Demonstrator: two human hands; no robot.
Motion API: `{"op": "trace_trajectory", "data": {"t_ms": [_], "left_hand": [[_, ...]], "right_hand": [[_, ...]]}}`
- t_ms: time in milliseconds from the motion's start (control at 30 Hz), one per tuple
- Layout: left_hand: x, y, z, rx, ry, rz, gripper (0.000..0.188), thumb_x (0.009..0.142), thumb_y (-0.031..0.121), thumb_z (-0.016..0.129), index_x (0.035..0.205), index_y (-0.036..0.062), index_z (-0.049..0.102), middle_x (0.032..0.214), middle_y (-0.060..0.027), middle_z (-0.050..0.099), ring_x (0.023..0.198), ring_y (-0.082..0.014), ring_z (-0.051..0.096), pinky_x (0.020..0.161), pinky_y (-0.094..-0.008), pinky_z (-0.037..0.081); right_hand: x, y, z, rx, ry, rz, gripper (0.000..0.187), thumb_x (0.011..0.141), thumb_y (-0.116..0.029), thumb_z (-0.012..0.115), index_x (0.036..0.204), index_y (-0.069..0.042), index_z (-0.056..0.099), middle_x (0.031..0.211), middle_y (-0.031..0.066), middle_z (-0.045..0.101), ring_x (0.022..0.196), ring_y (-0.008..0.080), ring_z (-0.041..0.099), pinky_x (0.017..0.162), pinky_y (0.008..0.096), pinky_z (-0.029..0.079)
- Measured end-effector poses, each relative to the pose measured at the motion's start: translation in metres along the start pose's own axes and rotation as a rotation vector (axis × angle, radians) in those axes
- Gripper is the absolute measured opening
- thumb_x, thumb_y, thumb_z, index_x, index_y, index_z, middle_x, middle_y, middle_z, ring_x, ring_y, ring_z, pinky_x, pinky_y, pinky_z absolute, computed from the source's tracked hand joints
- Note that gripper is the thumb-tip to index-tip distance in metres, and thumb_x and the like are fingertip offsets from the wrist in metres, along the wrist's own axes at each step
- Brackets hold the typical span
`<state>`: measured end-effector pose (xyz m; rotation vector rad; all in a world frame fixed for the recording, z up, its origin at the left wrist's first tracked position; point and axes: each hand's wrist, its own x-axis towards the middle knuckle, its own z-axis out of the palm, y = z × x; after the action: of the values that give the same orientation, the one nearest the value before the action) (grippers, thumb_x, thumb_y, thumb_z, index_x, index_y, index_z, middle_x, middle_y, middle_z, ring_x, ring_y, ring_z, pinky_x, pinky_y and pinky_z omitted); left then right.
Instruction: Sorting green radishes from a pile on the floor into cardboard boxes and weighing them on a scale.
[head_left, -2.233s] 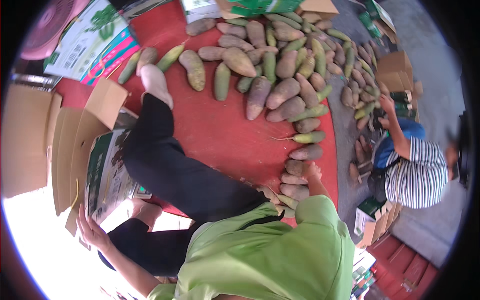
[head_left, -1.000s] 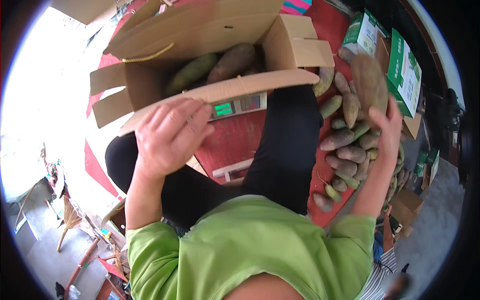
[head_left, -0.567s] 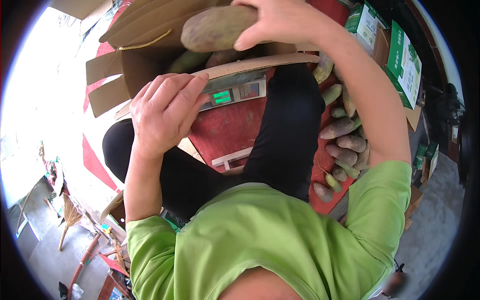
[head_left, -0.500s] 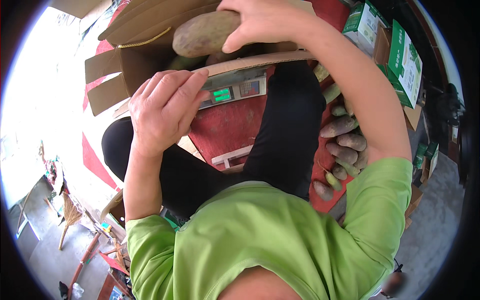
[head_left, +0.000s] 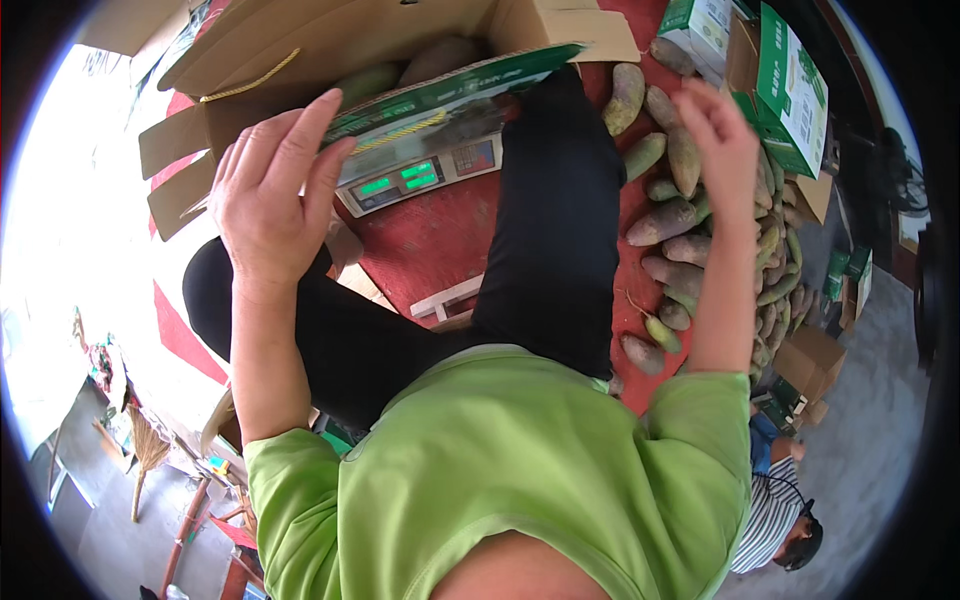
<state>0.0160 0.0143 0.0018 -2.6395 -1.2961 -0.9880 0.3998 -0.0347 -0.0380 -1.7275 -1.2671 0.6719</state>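
Note:
A cardboard box (head_left: 245,62) with raised flaps and a green printed near side stands in front of me. Inside it, partly hidden, lie a green radish-like vegetable (head_left: 366,84) and a brownish-purple one (head_left: 438,58). My left hand (head_left: 268,185) grips the left end of the box's near wall, thumb outside. My right hand (head_left: 718,135), slightly blurred, hovers over several oblong vegetables (head_left: 660,222) on the right, fingers bent, apart and holding nothing. A digital scale (head_left: 415,178) with green lit displays sits at the near side of the box.
More vegetables (head_left: 770,270) are heaped farther right on the red ground cover (head_left: 440,240). Green-and-white cartons (head_left: 790,90) stand at the far right. A person in a striped shirt (head_left: 765,515) is at the lower right. A broom (head_left: 147,450) lies at the left.
The vegetable that my right hand held above the box has left that hand, which has swung right over the pile. The box's near wall has tilted outward, and my left hand has shifted left.

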Motion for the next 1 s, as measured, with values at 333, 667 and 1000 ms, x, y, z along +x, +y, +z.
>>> {"op": "trace_trajectory", "data": {"t_ms": [333, 667, 1000], "left_hand": [[0.002, -0.008, -0.001, 0.103, 0.048, -0.038, 0.025, 0.081, 0.004, 0.069, 0.106, 0.0083, 0.069, 0.090, -0.0052, 0.069, 0.082, -0.0142, 0.068, 0.071, -0.0253, 0.054], [0.002, -0.008, 0.000, 0.116, 0.123, -0.078, 0.021, 0.082, 0.008, 0.069, 0.103, 0.0093, 0.070, 0.082, -0.0031, 0.068, 0.075, -0.0130, 0.065, 0.067, -0.0258, 0.052], [-0.012, -0.068, 0.005, 0.087, 0.132, 0.097, 0.018, 0.087, -0.002, 0.061, 0.103, -0.0045, 0.066, 0.093, -0.0123, 0.069, 0.086, -0.0193, 0.066, 0.075, -0.0266, 0.055]], "right_hand": [[-0.283, 0.317, -0.042, -1.381, -0.759, -0.015, 0.019, 0.082, -0.016, 0.062, 0.100, -0.012, 0.065, 0.089, 0.0058, 0.065, 0.084, 0.0215, 0.064, 0.067, 0.0314, 0.049], [-0.400, 0.322, -0.032, -0.055, -0.288, 1.344, 0.024, 0.082, -0.024, 0.061, 0.102, -0.010, 0.063, 0.083, 0.0015, 0.065, 0.069, 0.0141, 0.062, 0.056, 0.0283, 0.047], [-0.421, 0.360, -0.067, -1.184, -0.896, 0.178, 0.024, 0.065, -0.015, 0.065, 0.090, -0.015, 0.063, 0.080, -0.0017, 0.063, 0.076, 0.0162, 0.062, 0.063, 0.0326, 0.051]]}}
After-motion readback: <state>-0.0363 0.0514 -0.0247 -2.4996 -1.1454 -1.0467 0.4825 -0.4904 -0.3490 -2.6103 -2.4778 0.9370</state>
